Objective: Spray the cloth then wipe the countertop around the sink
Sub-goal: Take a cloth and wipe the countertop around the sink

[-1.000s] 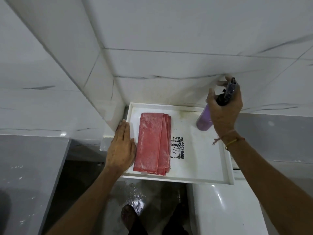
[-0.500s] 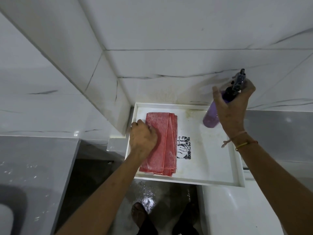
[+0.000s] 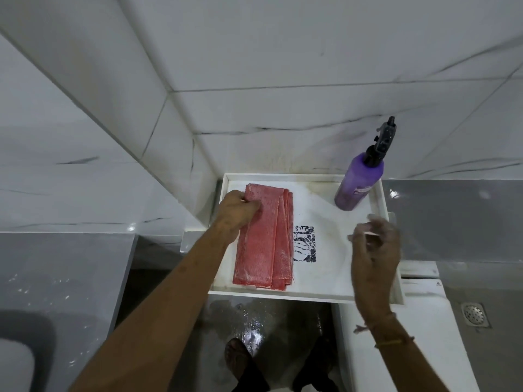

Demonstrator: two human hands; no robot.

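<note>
- In the corner of the tiled walls, one shallow white tray (image 3: 379, 199) carries one folded red cloth (image 3: 264, 241) and one purple spray bottle (image 3: 358, 185).
- Cloth: lies in the left half of the tray, folded lengthwise into several layers whose edges show along its right side.
- Left hand (image 3: 236, 212): its fingers (image 3: 252, 205) are curled together on the cloth's upper left corner, gripping it.
- Spray bottle: stands at the tray's far right corner with a black trigger head (image 3: 383, 140); a pale label sits low on its body, and its writing is too small to read.
- Right hand (image 3: 375, 253): hovers over the tray's right side, apart from the bottle, fingers spread and holding nothing; it is blurred.
- Black stamped square (image 3: 304, 244): printed on the tray floor just beside the cloth; the pattern is not legible.
- One round floor drain (image 3: 474, 314) shows at lower right.
- A white fixture (image 3: 410, 335) below the tray bears a small dark mark, unreadable.
- Both forearms are cut off by the bottom edge.
</note>
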